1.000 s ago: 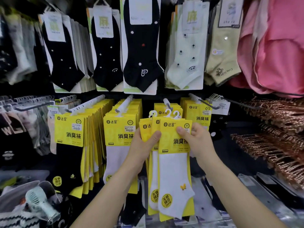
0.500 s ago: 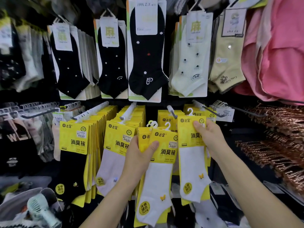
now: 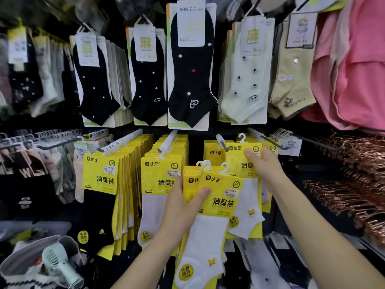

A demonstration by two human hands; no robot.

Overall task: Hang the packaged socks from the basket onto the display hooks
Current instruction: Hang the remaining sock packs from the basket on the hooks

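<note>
Moved up and right, right grip (image 3: 265,168) pinches one pack (image 3: 239,158) by its yellow card, its hanger just beside a hook (image 3: 219,139); left grip (image 3: 181,207) clutches remaining packs (image 3: 220,198) lower, before hung rows (image 3: 161,165).

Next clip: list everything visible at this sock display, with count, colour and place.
single pack: one, yellow card, white sock, raised right of the peg, its hook on no peg.
stack: several packs, yellow cards, white socks, centre.
black-sock packs: many, yellow cards, left peg row.
white-sock packs: many, yellow cards, hung left of the stack.
dotted socks: three hung groups, black, top centre.
pale socks: one group, cream, top right of centre.
olive socks: one group, beside them.
garments: pink, upper right.
hangers: many, copper, right.
fan: one, mint, bottom left.
left hand: one, grips the stack.
right hand: one, pinches the single pack's card.
</note>
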